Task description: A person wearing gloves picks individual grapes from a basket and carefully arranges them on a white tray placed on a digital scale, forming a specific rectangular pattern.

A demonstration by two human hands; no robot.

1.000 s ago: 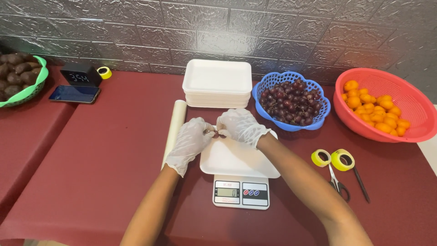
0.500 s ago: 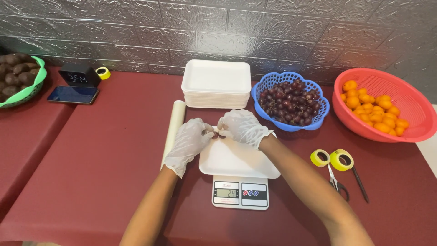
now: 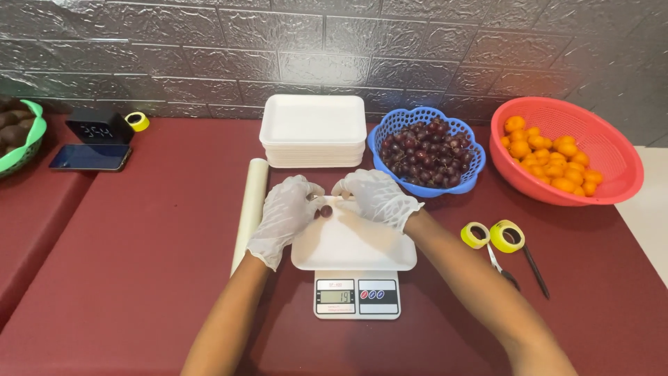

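Both my hands wear white gloves and meet over the far edge of a white foam tray that rests on a small digital scale. My left hand pinches a single dark grape at its fingertips, just above the tray. A short way to the right, my right hand has its fingers curled; whether it holds anything is hidden. Just beyond my right hand, a blue basket holds dark grapes.
A stack of white foam trays stands at the back centre. A roll of film lies left of the scale. Right: a red bowl of small oranges, two yellow tape rolls, scissors. Left: phone, black clock, green basket.
My hands were pressed together around one small thing; now they have drawn slightly apart and the grape shows at my left fingertips.
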